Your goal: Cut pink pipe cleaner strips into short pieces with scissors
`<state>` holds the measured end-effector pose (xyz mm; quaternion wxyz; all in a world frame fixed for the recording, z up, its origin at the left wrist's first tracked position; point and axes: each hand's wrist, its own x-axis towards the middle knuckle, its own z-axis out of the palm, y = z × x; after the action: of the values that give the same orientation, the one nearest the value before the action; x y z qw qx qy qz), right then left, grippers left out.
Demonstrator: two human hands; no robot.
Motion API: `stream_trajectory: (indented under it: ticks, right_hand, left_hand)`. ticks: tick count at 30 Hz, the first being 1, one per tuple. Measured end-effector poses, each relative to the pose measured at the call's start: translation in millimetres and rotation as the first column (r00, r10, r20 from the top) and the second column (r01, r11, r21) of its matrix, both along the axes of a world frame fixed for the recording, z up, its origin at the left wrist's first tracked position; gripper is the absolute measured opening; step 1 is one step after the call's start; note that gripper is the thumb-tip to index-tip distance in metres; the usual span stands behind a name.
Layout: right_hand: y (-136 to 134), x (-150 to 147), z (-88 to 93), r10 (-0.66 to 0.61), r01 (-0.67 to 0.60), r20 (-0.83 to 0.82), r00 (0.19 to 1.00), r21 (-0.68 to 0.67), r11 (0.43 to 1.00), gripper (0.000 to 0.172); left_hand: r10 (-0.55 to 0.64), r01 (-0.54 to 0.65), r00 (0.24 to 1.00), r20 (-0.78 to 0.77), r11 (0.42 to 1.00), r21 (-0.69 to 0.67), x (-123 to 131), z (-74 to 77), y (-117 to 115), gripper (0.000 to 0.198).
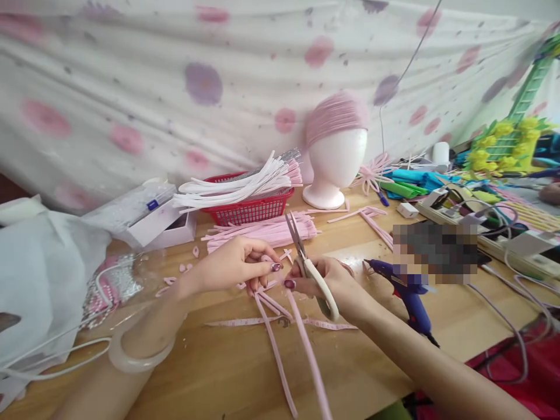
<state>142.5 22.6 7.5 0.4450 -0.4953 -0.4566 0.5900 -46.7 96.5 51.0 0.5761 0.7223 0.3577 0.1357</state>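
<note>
My left hand (254,262) is closed in a pinch on a pink pipe cleaner (301,326), whose fuzzy length hangs down over the table's near edge. Around the white-handled scissors (321,286) my right hand (326,280) is closed, the blades pointing up and away. Its thumb and fingers also come close to the pipe cleaner; whether they touch it I cannot tell. More pink stems (273,350) hang below the left hand. Beneath both hands a pink measuring tape (245,322) lies across the wood. Behind them rests a bundle of pink pipe cleaners (262,230).
A red basket (249,210) holds white and pink stems. Beside it stands a white foam head (339,157) wrapped in pink. A blue glue gun (409,297) lies at right, near a power strip (494,233) with cords. White boxes (161,224) and plastic bags (44,274) occupy the left.
</note>
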Motion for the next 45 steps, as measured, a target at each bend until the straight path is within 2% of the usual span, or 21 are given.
stream_trajectory:
  ticks: [5,8,11,14,17,22,29,36,42,45]
  right_hand:
    - [4,-5,-7.6,0.054,-0.054,-0.023,0.998,0.030,0.998,0.023]
    - [5,-5,-12.8,0.087,-0.084,-0.064,0.994,0.045,0.995,0.018]
    - [4,-4,-18.1,0.139,-0.134,-0.118,0.983,0.046,0.990,0.016]
    - [1,-2,-22.0,0.170,-0.170,-0.183,0.968,0.016,0.985,0.020]
    - [-1,-2,-23.1,0.159,-0.166,-0.217,0.963,-0.018,0.986,0.026]
    - [-3,-1,-18.1,0.147,-0.159,-0.191,0.971,-0.045,0.986,0.034]
    - [-5,-1,-15.8,0.161,-0.179,-0.196,0.967,-0.080,0.981,0.041]
    - [-7,-7,-17.4,0.042,-0.058,-0.149,0.988,-0.103,0.993,0.047]
    - [-10,-10,-28.6,0.000,-0.013,-0.151,0.989,-0.089,0.996,0.042]
    - [-11,-9,-32.5,0.015,-0.030,-0.177,0.984,-0.085,0.996,0.040]
  left_hand:
    - [0.022,-0.007,0.993,0.117,0.991,-0.130,-4,-18.2,6,0.011]
    - [-0.025,0.077,0.971,0.236,0.975,-0.210,-2,-27.0,8,0.020]
    - [-0.038,0.166,0.935,0.352,0.925,-0.342,1,-41.1,11,0.030]
    - [0.044,0.182,0.898,0.438,0.870,-0.459,7,-57.3,10,0.033]
    - [0.148,0.155,0.852,0.503,0.845,-0.511,16,-67.1,3,0.031]
    - [0.267,0.093,0.799,0.538,0.830,-0.550,25,-70.7,-7,0.037]
    - [0.328,0.046,0.779,0.534,0.820,-0.570,26,-73.6,-10,0.035]
    - [0.386,-0.042,0.790,0.477,0.809,-0.586,25,-76.7,-10,0.037]
    - [0.393,-0.101,0.812,0.431,0.822,-0.560,25,-77.8,-6,0.040]
    - [0.363,-0.127,0.819,0.444,0.869,-0.478,23,-77.7,-4,0.038]
